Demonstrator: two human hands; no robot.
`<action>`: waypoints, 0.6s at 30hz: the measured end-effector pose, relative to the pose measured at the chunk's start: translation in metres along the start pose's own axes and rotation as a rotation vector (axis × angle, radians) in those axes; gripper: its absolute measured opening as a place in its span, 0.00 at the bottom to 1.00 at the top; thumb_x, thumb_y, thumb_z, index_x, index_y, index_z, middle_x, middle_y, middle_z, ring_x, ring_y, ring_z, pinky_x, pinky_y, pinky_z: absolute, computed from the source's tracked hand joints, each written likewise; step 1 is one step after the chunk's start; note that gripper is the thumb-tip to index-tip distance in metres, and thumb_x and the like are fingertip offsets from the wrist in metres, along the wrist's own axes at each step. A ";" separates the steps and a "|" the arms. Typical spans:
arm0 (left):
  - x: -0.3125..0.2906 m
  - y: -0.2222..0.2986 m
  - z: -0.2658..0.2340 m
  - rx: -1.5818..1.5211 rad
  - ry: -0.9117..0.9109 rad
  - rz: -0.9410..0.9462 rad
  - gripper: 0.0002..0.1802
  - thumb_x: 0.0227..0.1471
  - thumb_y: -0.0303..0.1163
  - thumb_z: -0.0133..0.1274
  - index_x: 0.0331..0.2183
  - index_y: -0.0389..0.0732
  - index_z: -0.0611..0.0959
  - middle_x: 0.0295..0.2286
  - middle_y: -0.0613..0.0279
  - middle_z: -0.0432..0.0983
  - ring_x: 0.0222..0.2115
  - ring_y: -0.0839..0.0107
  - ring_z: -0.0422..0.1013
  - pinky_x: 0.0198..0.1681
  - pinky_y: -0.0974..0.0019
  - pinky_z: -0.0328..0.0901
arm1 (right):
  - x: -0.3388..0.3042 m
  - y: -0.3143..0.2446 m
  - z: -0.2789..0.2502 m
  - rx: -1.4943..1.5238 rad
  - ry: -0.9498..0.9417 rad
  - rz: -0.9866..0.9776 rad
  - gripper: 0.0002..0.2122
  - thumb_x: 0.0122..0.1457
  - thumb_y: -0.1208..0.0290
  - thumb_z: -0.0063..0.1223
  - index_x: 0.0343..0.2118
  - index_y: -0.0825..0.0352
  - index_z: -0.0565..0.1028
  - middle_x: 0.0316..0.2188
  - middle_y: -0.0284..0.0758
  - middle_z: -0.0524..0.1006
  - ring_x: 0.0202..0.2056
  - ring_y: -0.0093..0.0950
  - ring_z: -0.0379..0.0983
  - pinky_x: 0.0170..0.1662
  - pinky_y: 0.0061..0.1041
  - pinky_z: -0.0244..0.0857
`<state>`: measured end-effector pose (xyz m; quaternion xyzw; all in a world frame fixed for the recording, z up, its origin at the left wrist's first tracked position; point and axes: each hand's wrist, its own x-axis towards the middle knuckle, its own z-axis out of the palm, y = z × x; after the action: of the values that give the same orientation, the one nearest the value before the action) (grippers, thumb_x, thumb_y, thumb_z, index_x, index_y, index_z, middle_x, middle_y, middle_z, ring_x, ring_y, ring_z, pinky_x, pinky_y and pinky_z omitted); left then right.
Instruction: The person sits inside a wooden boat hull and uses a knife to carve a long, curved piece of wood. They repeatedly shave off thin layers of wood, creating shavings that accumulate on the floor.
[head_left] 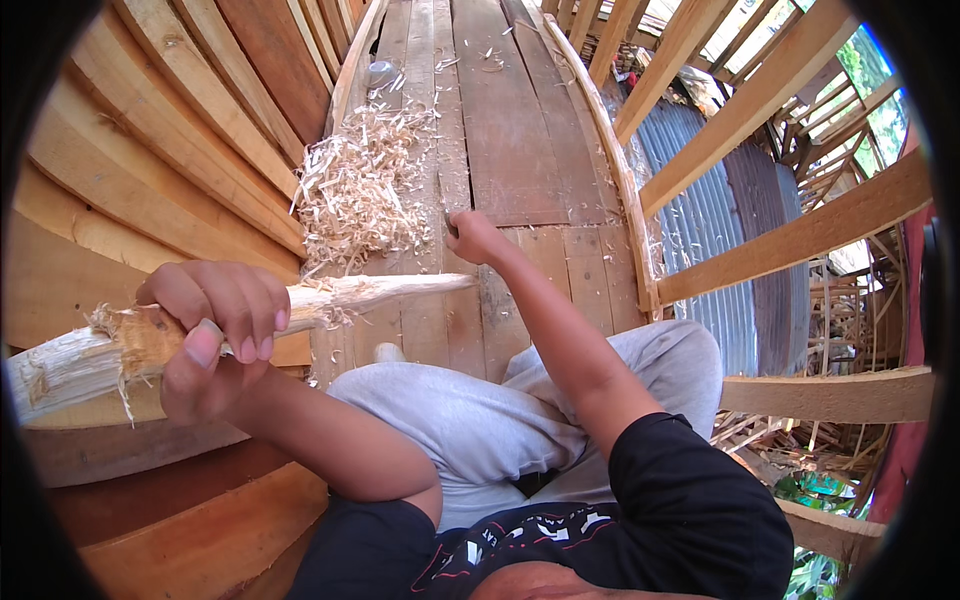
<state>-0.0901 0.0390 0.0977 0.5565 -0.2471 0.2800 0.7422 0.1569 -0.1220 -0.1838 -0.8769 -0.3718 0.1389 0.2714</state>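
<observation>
We had the left hand clamped round the wooden pole above the floorboards, right hand closed on a dark thing we couldn't identify; tip looked tapered, shavings piled up, but frayed fibres and brown patch looked unfinished.

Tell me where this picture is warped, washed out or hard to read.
Head view: the boards at left curve with lens distortion; head view: the greenery at upper right looks partly washed out; head view: the left hand and stick look clearly lit; head view: the dark thing at the right hand is too small to identify.
</observation>
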 end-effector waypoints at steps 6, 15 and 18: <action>0.003 -0.003 0.003 -0.013 -0.006 0.004 0.07 0.46 0.27 0.46 0.23 0.42 0.64 0.16 0.60 0.66 0.15 0.72 0.62 0.26 0.64 0.62 | -0.009 0.026 0.006 0.052 0.332 0.205 0.11 0.51 0.70 0.53 0.29 0.75 0.74 0.29 0.53 0.76 0.35 0.50 0.73 0.38 0.40 0.67; 0.001 0.000 0.002 0.004 0.009 0.003 0.07 0.46 0.27 0.46 0.22 0.43 0.64 0.16 0.60 0.66 0.15 0.72 0.62 0.26 0.65 0.62 | -0.016 0.019 -0.011 0.231 0.365 0.096 0.09 0.50 0.71 0.52 0.29 0.73 0.73 0.27 0.54 0.75 0.33 0.50 0.73 0.36 0.40 0.66; 0.003 -0.002 0.004 -0.008 0.010 0.006 0.07 0.45 0.27 0.46 0.22 0.43 0.64 0.15 0.60 0.65 0.14 0.72 0.62 0.25 0.65 0.62 | -0.001 0.031 -0.014 0.073 0.398 0.095 0.11 0.50 0.70 0.53 0.33 0.72 0.74 0.27 0.53 0.75 0.32 0.50 0.73 0.35 0.39 0.66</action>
<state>-0.0866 0.0349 0.0995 0.5513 -0.2464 0.2841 0.7447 0.1800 -0.1454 -0.1903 -0.8931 -0.2637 -0.0111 0.3644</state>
